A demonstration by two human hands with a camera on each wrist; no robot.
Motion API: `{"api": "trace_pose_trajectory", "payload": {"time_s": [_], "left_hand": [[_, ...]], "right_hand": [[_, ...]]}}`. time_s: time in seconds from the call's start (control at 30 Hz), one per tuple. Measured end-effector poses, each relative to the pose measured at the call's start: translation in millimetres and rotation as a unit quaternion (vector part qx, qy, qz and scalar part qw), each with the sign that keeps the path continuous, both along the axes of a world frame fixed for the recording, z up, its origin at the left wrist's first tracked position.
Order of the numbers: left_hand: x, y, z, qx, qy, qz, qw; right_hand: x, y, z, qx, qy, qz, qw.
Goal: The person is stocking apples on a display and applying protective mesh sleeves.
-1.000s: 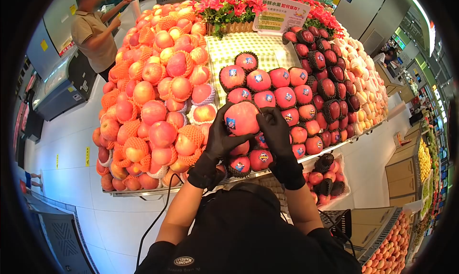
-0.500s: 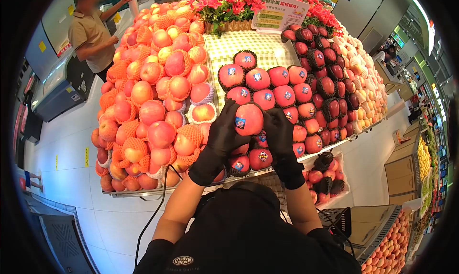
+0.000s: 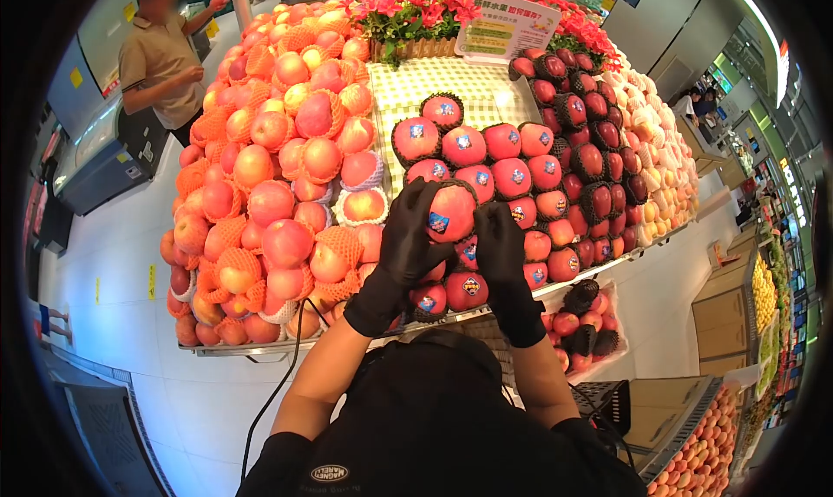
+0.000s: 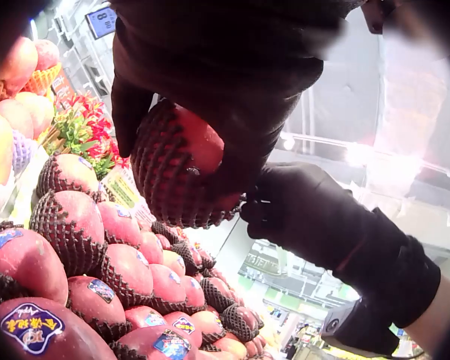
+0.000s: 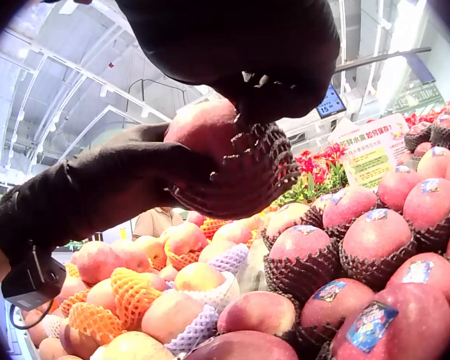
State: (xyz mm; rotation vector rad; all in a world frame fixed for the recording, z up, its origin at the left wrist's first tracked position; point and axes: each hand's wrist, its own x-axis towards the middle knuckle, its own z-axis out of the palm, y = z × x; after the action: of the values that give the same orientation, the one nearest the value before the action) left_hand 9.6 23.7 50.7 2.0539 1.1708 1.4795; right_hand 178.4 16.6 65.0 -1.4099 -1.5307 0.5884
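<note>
A large red apple (image 3: 451,212) with a blue sticker is held above the display in the head view. My black-gloved left hand (image 3: 408,241) grips it from the left side. In the left wrist view, a dark foam net covers much of the apple (image 4: 184,165), with the left hand (image 4: 217,82) curled round it. My gloved right hand (image 3: 503,245) pinches at the net on the right side; in the right wrist view the right hand (image 5: 247,52) has its fingertips at the net's edge. Beneath are rows of stickered apples (image 3: 464,146) in dark nets.
Fruit in orange nets (image 3: 269,202) is piled on the left, dark red apples (image 3: 590,159) on the right. Behind are a checked cloth (image 3: 416,81), red flowers (image 3: 416,16) and a sign (image 3: 508,27). A person (image 3: 160,63) stands at the far left.
Since a second ago the held apple has shifted slightly right and turned, its sticker now lower. The right fingers have moved from the apple's top right edge slightly down its side.
</note>
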Motion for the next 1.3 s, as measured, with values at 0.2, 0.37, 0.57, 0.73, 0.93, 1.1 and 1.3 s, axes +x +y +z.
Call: {"api": "trace_pose_trajectory", "payload": {"time_s": [0.2,0.37,0.57,0.73,0.93,1.1,1.3], "left_hand": [[5.0,1.8,5.8,-0.017,0.005,0.021,1.000],[0.4,0.5,4.2,0.014,0.004,0.002,1.000],[15.1,-10.1,19.4,0.030,0.025,-0.018,0.999],[5.6,-7.4,28.9,-0.061,-0.186,-0.086,0.977],[4.7,-3.7,24.6,-0.143,-0.248,-0.092,0.954],[9.7,-4.7,20.7,0.030,-0.109,0.037,0.993],[20.7,-4.0,11.2,0.077,-0.149,0.109,0.980]], "right_hand": [[-11.2,-0.6,-0.9,0.072,-0.016,0.016,0.997],[13.3,3.0,4.4,-0.015,0.173,0.061,0.983],[15.7,-0.2,0.1,-0.107,0.275,0.157,0.942],[11.3,-12.0,24.7,-0.128,0.396,0.166,0.894],[20.8,-7.3,-5.4,-0.101,0.388,0.149,0.904],[14.2,-13.8,-7.3,-0.126,0.428,0.138,0.884],[2.2,-13.3,-34.3,-0.195,0.539,0.191,0.797]]}}
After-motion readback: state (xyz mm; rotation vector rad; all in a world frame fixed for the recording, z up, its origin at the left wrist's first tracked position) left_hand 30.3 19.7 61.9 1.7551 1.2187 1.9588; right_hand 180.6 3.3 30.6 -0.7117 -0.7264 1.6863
